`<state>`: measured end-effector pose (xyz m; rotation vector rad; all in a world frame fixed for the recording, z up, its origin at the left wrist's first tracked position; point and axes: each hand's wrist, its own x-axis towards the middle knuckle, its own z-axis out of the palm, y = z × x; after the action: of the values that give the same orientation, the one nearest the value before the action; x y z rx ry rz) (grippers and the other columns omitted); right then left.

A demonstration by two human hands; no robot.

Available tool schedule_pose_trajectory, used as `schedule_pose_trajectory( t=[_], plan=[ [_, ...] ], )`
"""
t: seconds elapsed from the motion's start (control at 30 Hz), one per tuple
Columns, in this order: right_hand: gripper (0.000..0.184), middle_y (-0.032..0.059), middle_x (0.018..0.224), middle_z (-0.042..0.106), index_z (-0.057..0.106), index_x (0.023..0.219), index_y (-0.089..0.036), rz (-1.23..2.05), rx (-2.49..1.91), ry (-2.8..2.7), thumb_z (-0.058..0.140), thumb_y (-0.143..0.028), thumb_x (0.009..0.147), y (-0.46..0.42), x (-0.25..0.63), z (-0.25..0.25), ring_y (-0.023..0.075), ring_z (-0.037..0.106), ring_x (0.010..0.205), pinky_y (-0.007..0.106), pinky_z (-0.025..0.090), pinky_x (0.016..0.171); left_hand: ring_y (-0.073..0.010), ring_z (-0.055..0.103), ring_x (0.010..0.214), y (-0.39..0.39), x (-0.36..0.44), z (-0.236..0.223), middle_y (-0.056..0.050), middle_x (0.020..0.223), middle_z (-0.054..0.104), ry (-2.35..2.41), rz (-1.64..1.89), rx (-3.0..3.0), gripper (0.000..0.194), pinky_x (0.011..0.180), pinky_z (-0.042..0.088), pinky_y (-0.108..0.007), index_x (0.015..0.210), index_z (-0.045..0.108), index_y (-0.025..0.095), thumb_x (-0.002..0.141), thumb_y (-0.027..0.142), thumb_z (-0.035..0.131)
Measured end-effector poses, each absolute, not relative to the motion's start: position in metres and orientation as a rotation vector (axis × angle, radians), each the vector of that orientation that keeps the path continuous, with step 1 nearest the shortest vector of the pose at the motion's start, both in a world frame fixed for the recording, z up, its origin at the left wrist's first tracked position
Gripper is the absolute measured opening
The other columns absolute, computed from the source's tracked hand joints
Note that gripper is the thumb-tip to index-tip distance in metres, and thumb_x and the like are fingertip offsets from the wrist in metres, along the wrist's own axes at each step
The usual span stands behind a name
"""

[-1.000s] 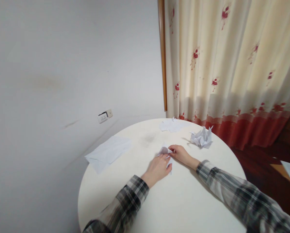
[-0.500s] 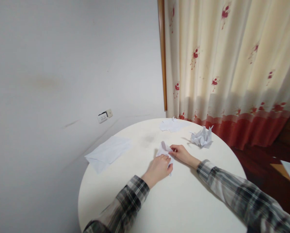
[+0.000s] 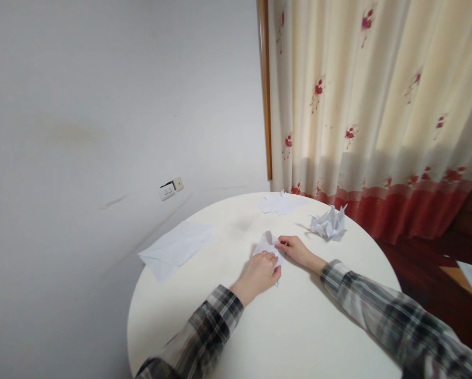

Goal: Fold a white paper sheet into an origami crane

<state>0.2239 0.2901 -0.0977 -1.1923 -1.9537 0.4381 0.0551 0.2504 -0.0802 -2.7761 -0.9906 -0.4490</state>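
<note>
The folded white paper sheet lies near the centre of the round white table. The left hand, palm down, fingers bent, apparently steadies it; any grip underneath is hidden. The right hand, fingers nearly closed, pinches its 2 o'clock edge, likely for fold control; forearm towards 4 o'clock.

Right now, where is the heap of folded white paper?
In the head view, the paper heap sits on the right side of the round table, near its far edge, beyond the right hand and before the curtain.
</note>
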Motion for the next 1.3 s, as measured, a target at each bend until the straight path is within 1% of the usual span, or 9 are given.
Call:
schedule_pose_trajectory(
  t=[0.57,0.67,0.77,0.87,1.0,1.1,1.17,1.23,1.3],
  plan=[
    [0.031,-0.0049,0.049,0.038,0.043,0.054,-0.016,0.396,-1.216,-1.977,0.039,-0.031,0.081,0.290,0.224,-0.098,0.0085,0.036,0.050,0.019,0.026,0.049,-0.0207,0.053,0.088,0.251,0.055,-0.081,-0.008,0.093,0.060,-0.966,-0.468,-2.756,0.021,0.079,0.042,-0.033,0.094,0.054,0.013,0.080,0.022,0.042],
    [0.023,-0.0043,0.052,0.043,0.047,0.057,-0.015,0.360,-1.220,-2.020,0.046,-0.027,0.077,0.290,0.225,-0.099,0.0086,0.039,0.050,0.019,0.029,0.050,-0.0201,0.053,0.087,0.252,0.054,-0.083,-0.008,0.090,0.060,-0.963,-0.485,-2.757,0.021,0.078,0.042,-0.032,0.094,0.054,0.013,0.080,0.021,0.041],
    [0.006,-0.0018,0.062,0.052,0.054,0.066,-0.015,0.352,-1.170,-2.062,0.053,-0.019,0.069,0.291,0.225,-0.101,0.0096,0.045,0.056,0.019,0.034,0.054,-0.0192,0.053,0.086,0.254,0.053,-0.086,-0.007,0.088,0.060,-0.958,-0.528,-2.750,0.020,0.079,0.042,-0.032,0.093,0.055,0.013,0.080,0.019,0.041],
    [0.006,-0.0002,0.067,0.055,0.057,0.071,-0.014,0.366,-1.147,-2.074,0.054,-0.017,0.067,0.293,0.226,-0.104,0.0101,0.046,0.059,0.019,0.035,0.055,-0.0188,0.053,0.084,0.256,0.054,-0.087,-0.006,0.085,0.059,-0.949,-0.568,-2.727,0.017,0.078,0.043,-0.032,0.090,0.055,0.014,0.079,0.017,0.043],
    [0.003,-0.0028,0.059,0.049,0.055,0.065,-0.014,0.371,-1.122,-2.090,0.054,-0.016,0.067,0.292,0.226,-0.103,0.0088,0.042,0.055,0.018,0.031,0.053,-0.0189,0.053,0.079,0.254,0.056,-0.082,-0.005,0.078,0.057,-0.900,-0.673,-2.655,0.010,0.074,0.043,-0.033,0.078,0.054,0.015,0.077,0.014,0.044],
    [0.010,-0.0051,0.053,0.042,0.052,0.060,-0.013,0.417,-1.100,-2.111,0.055,-0.019,0.068,0.289,0.226,-0.100,0.0075,0.036,0.052,0.018,0.028,0.050,-0.0203,0.051,0.085,0.251,0.056,-0.075,-0.007,0.085,0.055,-0.889,-0.957,-2.512,0.007,0.074,0.043,-0.035,0.082,0.051,0.016,0.077,0.015,0.047],
    [0.015,-0.0059,0.052,0.038,0.051,0.058,-0.013,0.481,-1.079,-2.123,0.055,-0.023,0.069,0.287,0.225,-0.098,0.0069,0.033,0.051,0.018,0.026,0.049,-0.0221,0.048,0.095,0.252,0.055,-0.072,-0.009,0.098,0.052,-0.933,-1.217,-2.416,0.021,0.080,0.041,-0.038,0.096,0.047,0.016,0.075,0.018,0.052],
    [0.020,-0.0064,0.051,0.035,0.049,0.056,-0.013,0.542,-1.050,-2.139,0.056,-0.026,0.070,0.285,0.225,-0.095,0.0066,0.031,0.050,0.018,0.025,0.047,-0.0230,0.043,0.105,0.255,0.054,-0.071,-0.012,0.110,0.047,-1.020,-1.405,-2.412,0.047,0.087,0.038,-0.039,0.112,0.037,0.016,0.070,0.021,0.060],
    [0.023,-0.0068,0.050,0.033,0.047,0.055,-0.013,0.573,-1.035,-2.146,0.057,-0.028,0.069,0.282,0.223,-0.093,0.0063,0.030,0.050,0.018,0.024,0.047,-0.0222,0.043,0.105,0.261,0.052,-0.073,-0.010,0.112,0.047,-1.134,-1.468,-2.513,0.067,0.088,0.037,-0.038,0.119,0.030,0.017,0.064,0.022,0.066]
  ],
)
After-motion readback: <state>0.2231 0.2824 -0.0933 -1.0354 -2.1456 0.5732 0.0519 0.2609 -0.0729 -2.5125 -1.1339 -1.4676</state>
